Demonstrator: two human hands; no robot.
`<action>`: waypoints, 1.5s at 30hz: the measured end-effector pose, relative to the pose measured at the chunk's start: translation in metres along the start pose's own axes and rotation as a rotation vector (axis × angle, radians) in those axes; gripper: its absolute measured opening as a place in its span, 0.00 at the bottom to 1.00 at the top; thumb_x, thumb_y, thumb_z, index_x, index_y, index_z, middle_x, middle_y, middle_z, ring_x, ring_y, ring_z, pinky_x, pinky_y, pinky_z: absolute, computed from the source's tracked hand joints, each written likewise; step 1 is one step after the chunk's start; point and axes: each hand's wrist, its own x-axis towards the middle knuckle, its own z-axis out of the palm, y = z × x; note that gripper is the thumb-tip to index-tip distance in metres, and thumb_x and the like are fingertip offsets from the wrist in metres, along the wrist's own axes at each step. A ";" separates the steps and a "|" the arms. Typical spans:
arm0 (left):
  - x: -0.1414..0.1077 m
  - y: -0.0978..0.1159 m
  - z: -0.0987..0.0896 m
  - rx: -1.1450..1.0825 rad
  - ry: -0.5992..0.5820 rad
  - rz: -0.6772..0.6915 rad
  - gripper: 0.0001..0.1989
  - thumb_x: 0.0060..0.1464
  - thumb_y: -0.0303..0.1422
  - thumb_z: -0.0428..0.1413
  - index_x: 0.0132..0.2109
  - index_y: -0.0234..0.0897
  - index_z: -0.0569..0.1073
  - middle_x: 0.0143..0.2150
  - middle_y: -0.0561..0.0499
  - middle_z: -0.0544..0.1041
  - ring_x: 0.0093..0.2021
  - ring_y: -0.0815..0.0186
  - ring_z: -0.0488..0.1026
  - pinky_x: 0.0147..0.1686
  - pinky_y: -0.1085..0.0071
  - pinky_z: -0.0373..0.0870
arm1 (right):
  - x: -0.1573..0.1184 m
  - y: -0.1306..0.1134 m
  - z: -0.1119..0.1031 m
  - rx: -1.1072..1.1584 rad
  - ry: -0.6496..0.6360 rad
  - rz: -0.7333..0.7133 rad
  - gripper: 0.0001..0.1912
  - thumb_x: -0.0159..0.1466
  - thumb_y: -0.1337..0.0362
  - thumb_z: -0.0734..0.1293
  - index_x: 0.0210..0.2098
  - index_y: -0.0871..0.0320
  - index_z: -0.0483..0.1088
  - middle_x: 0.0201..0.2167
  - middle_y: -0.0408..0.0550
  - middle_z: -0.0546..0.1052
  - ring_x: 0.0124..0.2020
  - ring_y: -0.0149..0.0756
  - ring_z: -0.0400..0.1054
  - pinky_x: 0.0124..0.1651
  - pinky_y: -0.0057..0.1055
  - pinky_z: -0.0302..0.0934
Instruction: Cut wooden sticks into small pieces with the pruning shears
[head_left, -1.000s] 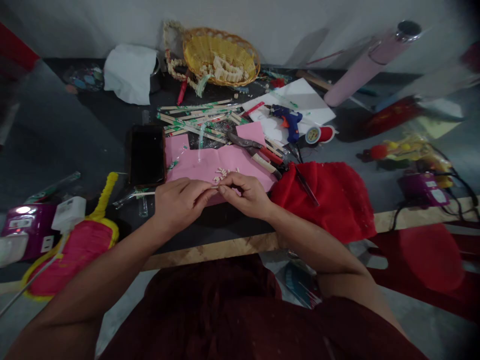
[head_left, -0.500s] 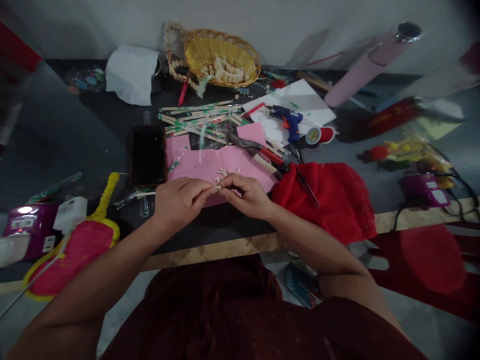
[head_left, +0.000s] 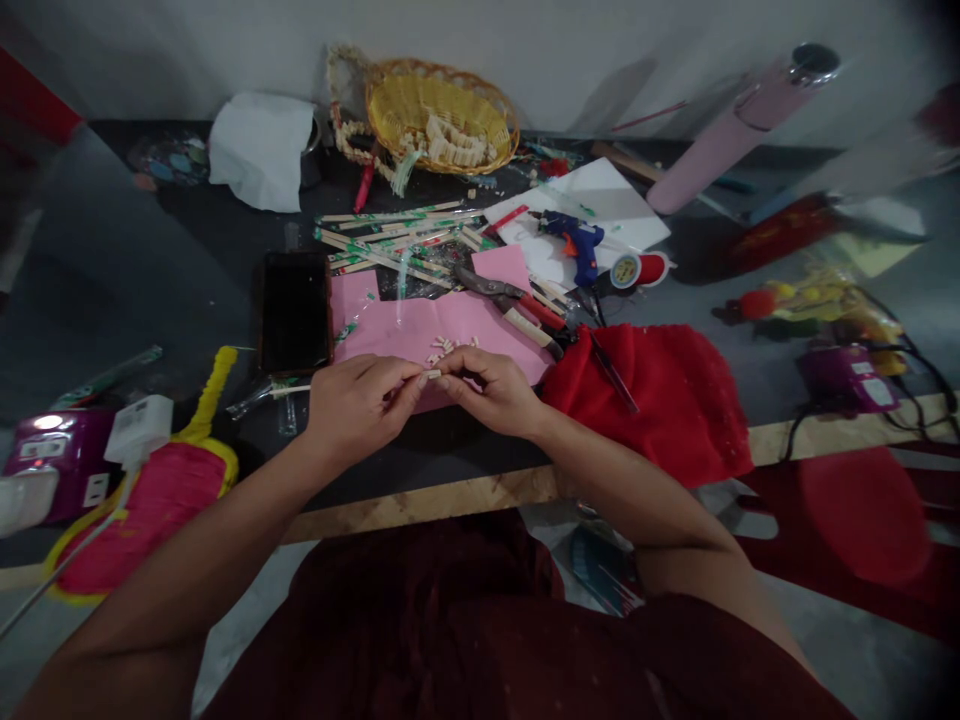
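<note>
Over the near part of a pink paper sheet, both my hands are close together. A thin wooden chopstick runs through my left hand, its far part showing beyond the heel of the hand. At the fingertips a pale wooden end shows, pinched between my left fingers and the thumb and forefinger of my right hand. Whether this end is still one with the stick, I cannot make out. Just behind the fingers, several short cut wooden bits lie on the paper.
Behind the paper lie several wrapped chopsticks and red-handled pliers. A phone is at left, a red cloth at right. Farther back are a glue gun, a red thread spool and a yellow basket.
Both hands stay almost in place. A little more of the pale wooden end shows between the fingertips as the left fingers shift slightly.
</note>
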 end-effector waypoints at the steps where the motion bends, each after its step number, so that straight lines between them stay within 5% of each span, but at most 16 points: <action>1: 0.000 0.000 0.000 -0.005 0.001 0.000 0.08 0.57 0.35 0.56 0.36 0.39 0.78 0.31 0.53 0.82 0.30 0.67 0.78 0.31 0.73 0.68 | 0.000 0.000 0.000 0.000 -0.001 -0.001 0.04 0.66 0.64 0.63 0.38 0.57 0.70 0.32 0.44 0.75 0.32 0.28 0.68 0.37 0.26 0.62; 34: -0.001 -0.002 0.002 0.002 -0.021 -0.001 0.09 0.58 0.36 0.55 0.37 0.40 0.78 0.32 0.53 0.82 0.31 0.67 0.78 0.32 0.72 0.68 | 0.000 0.001 0.000 -0.016 0.002 -0.001 0.05 0.66 0.64 0.64 0.39 0.58 0.70 0.33 0.44 0.75 0.32 0.28 0.68 0.36 0.26 0.63; 45: 0.009 -0.008 -0.011 0.011 -0.035 -0.151 0.10 0.58 0.38 0.53 0.37 0.41 0.78 0.31 0.54 0.81 0.30 0.67 0.76 0.30 0.72 0.65 | 0.009 0.035 -0.029 -0.560 -0.045 -0.088 0.09 0.63 0.68 0.63 0.39 0.56 0.75 0.37 0.50 0.79 0.39 0.39 0.70 0.47 0.40 0.63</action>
